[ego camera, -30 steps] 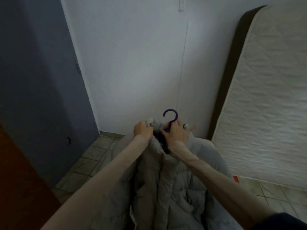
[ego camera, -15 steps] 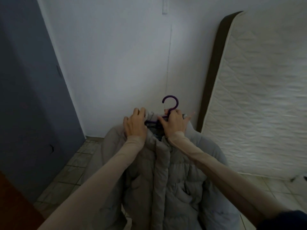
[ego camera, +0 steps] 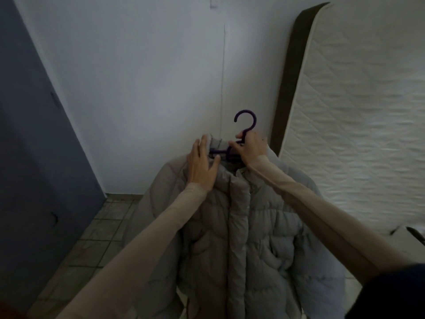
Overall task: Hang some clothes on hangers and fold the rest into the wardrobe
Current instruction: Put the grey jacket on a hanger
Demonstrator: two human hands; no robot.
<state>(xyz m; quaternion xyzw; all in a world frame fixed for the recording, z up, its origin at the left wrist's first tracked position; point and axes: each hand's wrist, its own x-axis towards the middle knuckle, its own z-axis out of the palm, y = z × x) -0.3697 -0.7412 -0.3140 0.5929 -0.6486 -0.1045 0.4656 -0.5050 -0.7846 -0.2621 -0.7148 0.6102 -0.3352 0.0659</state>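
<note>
A grey puffer jacket (ego camera: 248,238) hangs in front of me on a purple plastic hanger (ego camera: 246,122), its hook sticking up above the collar. My right hand (ego camera: 251,146) grips the hanger's neck just under the hook. My left hand (ego camera: 202,165) lies flat with straight fingers against the left side of the collar and shoulder. The hanger's arms are mostly hidden inside the jacket; a short purple piece shows between my hands.
A dark blue wardrobe door (ego camera: 39,157) stands at the left. A white wall (ego camera: 149,88) is straight ahead. A quilted mattress (ego camera: 358,116) leans upright at the right. Tiled floor (ego camera: 108,224) shows below left.
My left hand has let go of the collar and opened flat against it. The jacket now hangs spread wider on the hanger, with the hook held a little higher.
</note>
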